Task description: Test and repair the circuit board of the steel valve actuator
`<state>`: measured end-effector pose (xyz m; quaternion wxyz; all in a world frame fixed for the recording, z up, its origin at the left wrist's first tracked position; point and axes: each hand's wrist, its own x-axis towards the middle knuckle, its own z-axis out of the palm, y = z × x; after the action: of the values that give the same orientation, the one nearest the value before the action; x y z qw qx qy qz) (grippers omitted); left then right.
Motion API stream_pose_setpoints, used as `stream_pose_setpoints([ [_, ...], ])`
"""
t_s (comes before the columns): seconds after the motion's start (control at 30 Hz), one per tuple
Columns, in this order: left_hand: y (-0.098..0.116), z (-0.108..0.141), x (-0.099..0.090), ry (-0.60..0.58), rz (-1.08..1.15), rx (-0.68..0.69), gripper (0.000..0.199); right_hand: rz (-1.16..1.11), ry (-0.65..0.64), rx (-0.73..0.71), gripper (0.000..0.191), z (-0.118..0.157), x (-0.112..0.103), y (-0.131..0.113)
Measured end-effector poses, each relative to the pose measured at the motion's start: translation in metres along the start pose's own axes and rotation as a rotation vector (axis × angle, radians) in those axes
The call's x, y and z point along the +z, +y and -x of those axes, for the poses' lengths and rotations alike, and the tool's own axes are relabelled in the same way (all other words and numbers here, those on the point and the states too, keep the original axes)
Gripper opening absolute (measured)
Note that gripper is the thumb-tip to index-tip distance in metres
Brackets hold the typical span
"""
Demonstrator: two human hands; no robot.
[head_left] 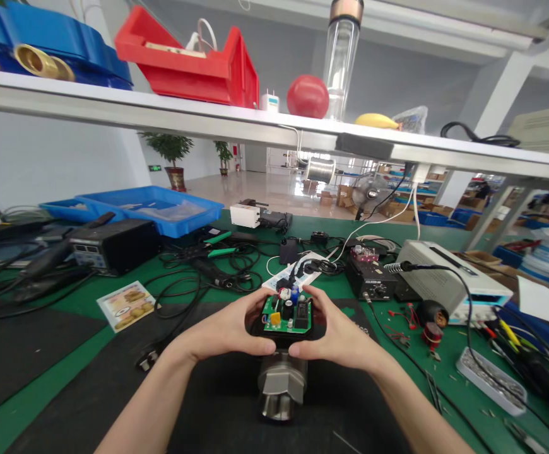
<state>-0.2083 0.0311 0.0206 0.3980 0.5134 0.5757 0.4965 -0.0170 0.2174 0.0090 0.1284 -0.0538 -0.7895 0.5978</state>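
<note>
A black housing with a green circuit board in its top sits between my two hands. The board carries a yellow block, blue parts, a black relay-like block and round capacitors. Below the housing, a steel hex fitting points towards me over the black mat. My left hand curls around the left side of the housing, its thumb along the front edge. On the right side, my right hand grips in the same way, the two thumbs almost meeting. The far fingers of both hands are partly hidden behind the housing.
A soldering iron rests by a black soldering station at the right. Nearby are a grey instrument and a white tray of small parts. Tangled cables, a black power supply and a blue tray lie left. A shelf crosses above.
</note>
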Motion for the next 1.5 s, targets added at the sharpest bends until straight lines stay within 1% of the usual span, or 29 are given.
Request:
stream_pose_setpoints([
  [0.07, 0.004, 0.001, -0.001, -0.013, -0.054, -0.009, 0.091, -0.036, -0.019, 0.001, 0.112, 0.001, 0.001, -0.001],
  [0.17, 0.012, 0.002, 0.000, -0.025, -0.143, 0.015, 0.091, -0.099, -0.036, -0.004, 0.113, 0.004, 0.001, -0.003],
  [0.27, 0.020, 0.000, 0.006, -0.037, -0.193, 0.047, 0.090, -0.132, -0.032, -0.017, 0.114, 0.009, -0.001, -0.006],
  [0.4, 0.025, -0.007, 0.016, -0.001, -0.236, 0.057, 0.087, -0.147, -0.062, 0.017, 0.111, 0.013, -0.010, -0.011],
  [0.5, 0.023, -0.014, 0.022, 0.008, -0.217, 0.056, 0.087, -0.153, -0.075, 0.029, 0.105, 0.015, -0.018, -0.016],
  [0.63, 0.021, -0.021, 0.030, -0.064, -0.068, 0.076, 0.081, -0.187, -0.084, 0.057, 0.101, 0.017, -0.026, -0.022],
  [0.73, 0.017, -0.023, 0.033, -0.099, 0.018, 0.069, 0.080, -0.227, -0.103, 0.065, 0.098, 0.018, -0.027, -0.020],
  [0.83, 0.010, -0.025, 0.031, -0.076, 0.046, 0.022, 0.077, -0.300, -0.090, 0.049, 0.088, 0.016, -0.024, -0.011],
  [0.93, 0.006, -0.026, 0.030, -0.049, 0.051, -0.025, 0.071, -0.346, -0.047, 0.086, 0.074, 0.012, -0.021, -0.002],
  [1.0, 0.005, -0.028, 0.031, -0.037, 0.038, -0.034, 0.069, -0.343, -0.036, 0.103, 0.069, 0.011, -0.020, 0.001],
  [1.13, 0.004, -0.030, 0.034, -0.014, 0.038, -0.025, 0.066, -0.357, 0.000, 0.091, 0.065, 0.011, -0.022, 0.005],
  [1.3, 0.001, -0.028, 0.033, 0.030, 0.034, -0.053, 0.063, -0.398, 0.067, 0.108, 0.064, 0.010, -0.019, 0.008],
  [1.4, 0.000, -0.028, 0.032, 0.042, 0.034, -0.077, 0.066, -0.429, 0.062, 0.118, 0.057, 0.009, -0.015, 0.010],
  [1.5, -0.001, -0.030, 0.031, 0.053, 0.022, -0.087, 0.066, -0.473, 0.027, 0.126, 0.050, 0.009, -0.014, 0.011],
])
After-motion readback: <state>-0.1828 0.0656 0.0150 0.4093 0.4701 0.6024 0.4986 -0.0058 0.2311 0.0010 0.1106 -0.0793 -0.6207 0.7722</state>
